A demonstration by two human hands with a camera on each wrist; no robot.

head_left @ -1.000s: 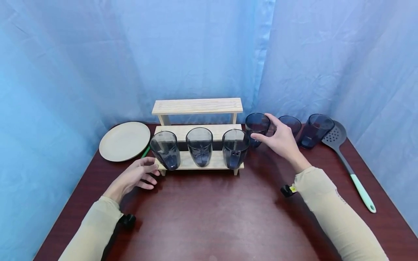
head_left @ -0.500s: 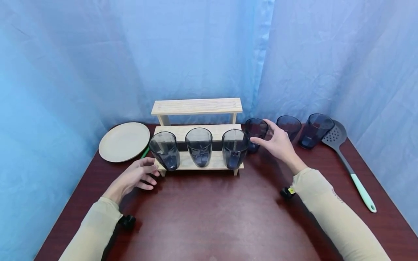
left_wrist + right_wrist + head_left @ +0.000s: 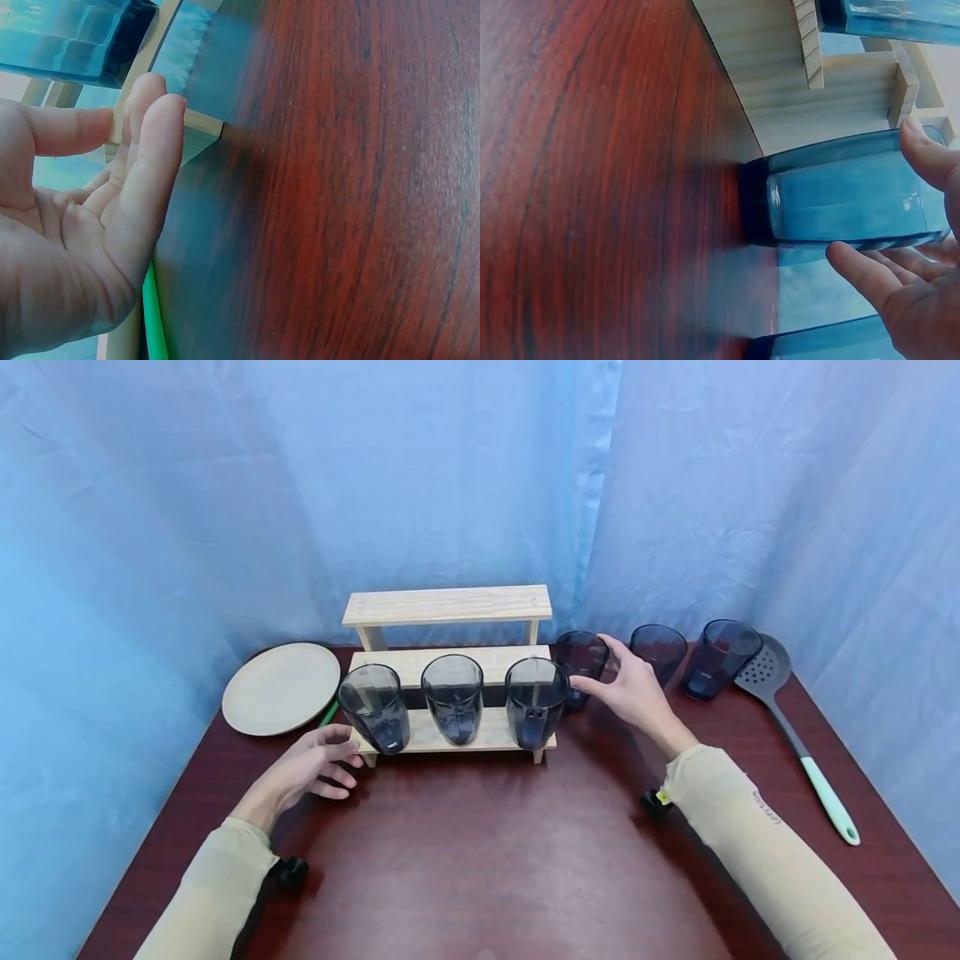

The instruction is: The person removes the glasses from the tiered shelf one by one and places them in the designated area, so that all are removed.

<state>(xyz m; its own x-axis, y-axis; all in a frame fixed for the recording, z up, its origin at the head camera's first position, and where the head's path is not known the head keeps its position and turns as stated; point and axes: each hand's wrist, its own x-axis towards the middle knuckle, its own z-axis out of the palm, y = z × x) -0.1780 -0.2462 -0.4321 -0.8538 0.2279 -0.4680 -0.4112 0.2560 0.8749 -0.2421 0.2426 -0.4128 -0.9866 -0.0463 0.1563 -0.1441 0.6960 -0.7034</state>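
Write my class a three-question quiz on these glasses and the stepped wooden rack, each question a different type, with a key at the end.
1. Count: How many glasses stand on the lowest step of the rack?

2. True or false: The right hand has its thumb and fingers around a glass beside the rack.

3. Multiple choice: Where does the slotted spoon lie?
A. On the rack's top step
B. On the table, toward its right side
C. Inside a glass

Key: 1. Three. 2. True. 3. B.
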